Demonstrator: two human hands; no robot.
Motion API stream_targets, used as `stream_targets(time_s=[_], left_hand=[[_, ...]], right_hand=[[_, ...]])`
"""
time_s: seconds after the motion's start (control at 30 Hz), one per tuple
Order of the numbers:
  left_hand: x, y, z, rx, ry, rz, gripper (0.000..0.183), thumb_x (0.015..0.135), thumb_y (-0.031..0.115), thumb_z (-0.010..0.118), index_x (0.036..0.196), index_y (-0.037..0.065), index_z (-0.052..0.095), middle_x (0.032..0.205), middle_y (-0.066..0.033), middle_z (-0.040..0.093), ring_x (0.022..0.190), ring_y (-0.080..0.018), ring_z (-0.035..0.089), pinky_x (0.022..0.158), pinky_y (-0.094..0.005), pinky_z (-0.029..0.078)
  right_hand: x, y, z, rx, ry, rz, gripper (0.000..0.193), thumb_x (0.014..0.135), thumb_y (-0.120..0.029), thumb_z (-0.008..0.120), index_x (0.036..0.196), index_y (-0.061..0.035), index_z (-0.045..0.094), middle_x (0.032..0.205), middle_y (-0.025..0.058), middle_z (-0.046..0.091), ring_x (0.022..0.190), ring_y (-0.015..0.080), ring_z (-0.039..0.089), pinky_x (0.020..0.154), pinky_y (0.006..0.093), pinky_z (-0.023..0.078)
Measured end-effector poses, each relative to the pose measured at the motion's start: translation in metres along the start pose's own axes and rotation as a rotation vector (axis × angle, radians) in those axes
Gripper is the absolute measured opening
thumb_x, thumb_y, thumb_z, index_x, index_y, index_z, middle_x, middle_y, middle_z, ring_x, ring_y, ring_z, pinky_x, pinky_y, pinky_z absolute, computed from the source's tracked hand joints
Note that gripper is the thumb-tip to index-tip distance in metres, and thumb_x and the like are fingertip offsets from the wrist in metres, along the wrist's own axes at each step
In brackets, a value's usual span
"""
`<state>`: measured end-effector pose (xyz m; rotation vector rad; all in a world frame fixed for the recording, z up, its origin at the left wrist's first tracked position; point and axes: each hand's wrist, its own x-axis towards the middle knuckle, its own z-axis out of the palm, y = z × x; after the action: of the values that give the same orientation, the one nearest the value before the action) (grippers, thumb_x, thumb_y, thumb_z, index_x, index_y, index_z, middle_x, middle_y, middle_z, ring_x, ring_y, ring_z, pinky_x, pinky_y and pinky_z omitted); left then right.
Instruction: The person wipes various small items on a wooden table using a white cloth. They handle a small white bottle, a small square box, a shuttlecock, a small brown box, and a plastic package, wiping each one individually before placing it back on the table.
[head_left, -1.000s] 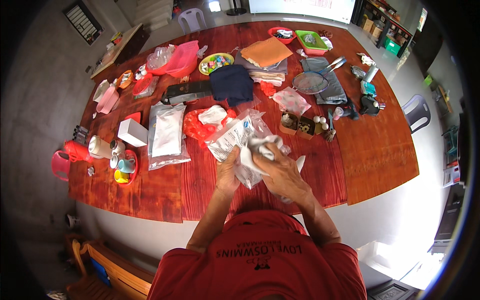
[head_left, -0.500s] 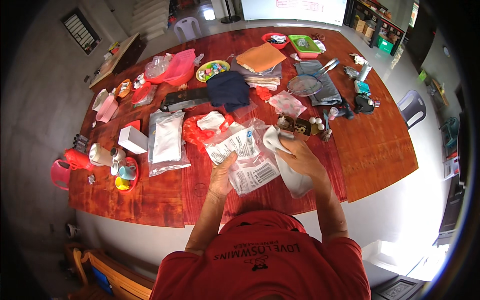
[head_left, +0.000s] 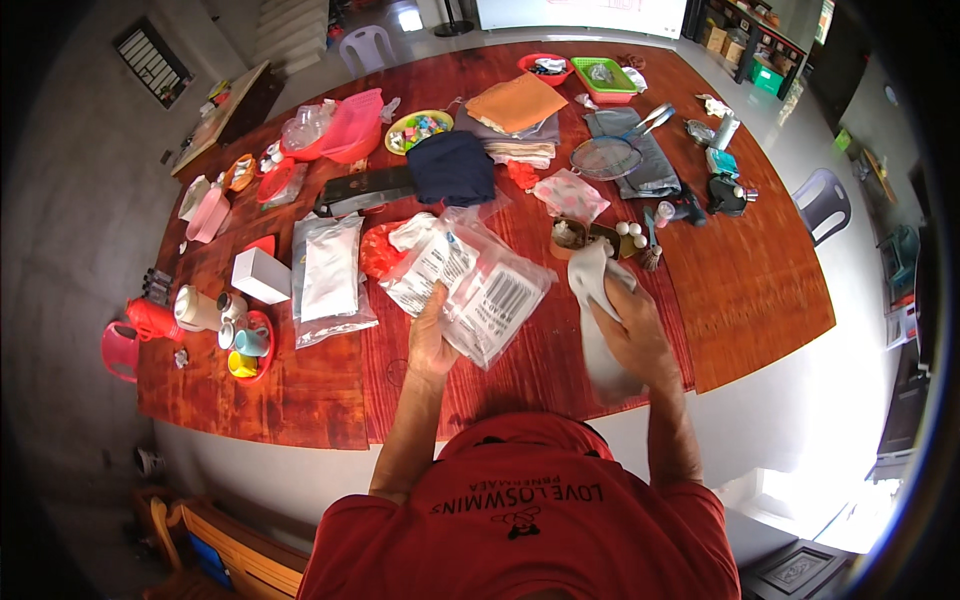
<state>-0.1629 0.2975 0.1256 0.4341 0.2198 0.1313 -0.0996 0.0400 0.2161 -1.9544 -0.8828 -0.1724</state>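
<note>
My left hand (head_left: 432,338) is closed on the near edge of a clear plastic bag (head_left: 518,318) with printed white panels and a barcode. Its thumb lies on top, and the bag tilts above the table. To the right, my right hand (head_left: 637,335) grips a limp white cloth (head_left: 598,345) that hangs down toward the table's near edge; its exact kind I cannot tell. Bag and cloth are apart. Behind the bag, a red plastic bag (head_left: 380,250) with something white in it is partly covered. Small open boxes (head_left: 568,236) stand just beyond the cloth.
Left of the bag lies a packaged white item (head_left: 332,268), beside a white box (head_left: 262,276). Cups stand on a red tray (head_left: 266,366). Farther back are a dark folded cloth (head_left: 452,168), an orange cloth (head_left: 515,103) and a racket (head_left: 606,157). White balls (head_left: 632,229) sit at right.
The white cloth has moved right and nearer me in my right hand, away from the plastic bag. My left hand has shifted slightly left, and the bag has turned and lifted.
</note>
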Motion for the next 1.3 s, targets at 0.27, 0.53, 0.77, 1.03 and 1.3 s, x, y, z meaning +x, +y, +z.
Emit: stream_targets(time_s=[0.27,0.53,0.77,1.03,1.3], left_hand=[[0.000,-0.017,0.021,-0.195,-0.121,-0.042,0.053,0.096,0.036,0.041,0.138,0.005,0.032,0.139,-0.0113,0.041,0.127,-0.0287,0.039,0.107,-0.0457,0.032],[0.000,-0.012,0.015,-0.210,0.089,0.035,0.049,0.098,0.033,0.038,0.136,0.004,0.035,0.137,-0.0139,0.043,0.125,-0.0317,0.042,0.105,-0.0491,0.033],[0.008,-0.028,-0.002,-0.078,0.038,-0.004,0.049,0.094,0.031,0.049,0.132,0.002,0.039,0.128,-0.0132,0.052,0.117,-0.0292,0.050,0.099,-0.0460,0.041],[-0.010,-0.044,0.036,0.102,0.173,-0.029,0.066,0.092,0.055,0.037,0.134,0.004,0.038,0.129,-0.0122,0.050,0.118,-0.0272,0.050,0.099,-0.0441,0.041],[-0.001,-0.048,-0.009,0.399,0.213,0.015,0.068,0.091,0.057,0.039,0.133,0.004,0.038,0.124,-0.0159,0.052,0.114,-0.0290,0.052,0.099,-0.0434,0.041]], right_hand=[[0.009,0.000,0.078,-0.321,0.085,0.048,0.044,0.077,-0.002,0.055,0.121,-0.0020,0.049,0.122,0.0307,0.040,0.103,0.0447,0.053,0.079,0.0467,0.050],[-0.036,-0.013,0.087,-0.141,-0.424,-0.057,0.037,0.078,-0.006,0.053,0.115,-0.0085,0.053,0.114,0.0249,0.048,0.095,0.0414,0.057,0.073,0.0467,0.052],[-0.012,-0.023,0.049,-0.023,-0.300,-0.230,0.038,0.078,-0.009,0.053,0.117,-0.0048,0.053,0.117,0.0206,0.050,0.095,0.0391,0.057,0.071,0.0454,0.051],[0.008,-0.020,0.081,-0.699,-0.131,-0.090,0.036,0.074,-0.006,0.056,0.110,-0.0061,0.059,0.107,0.0139,0.046,0.087,0.0335,0.056,0.063,0.0392,0.054],[0.000,-0.008,0.079,-0.036,-0.349,-0.050,0.025,0.079,-0.008,0.055,0.104,-0.0052,0.058,0.111,0.0232,0.052,0.089,0.0408,0.059,0.073,0.0469,0.051]])
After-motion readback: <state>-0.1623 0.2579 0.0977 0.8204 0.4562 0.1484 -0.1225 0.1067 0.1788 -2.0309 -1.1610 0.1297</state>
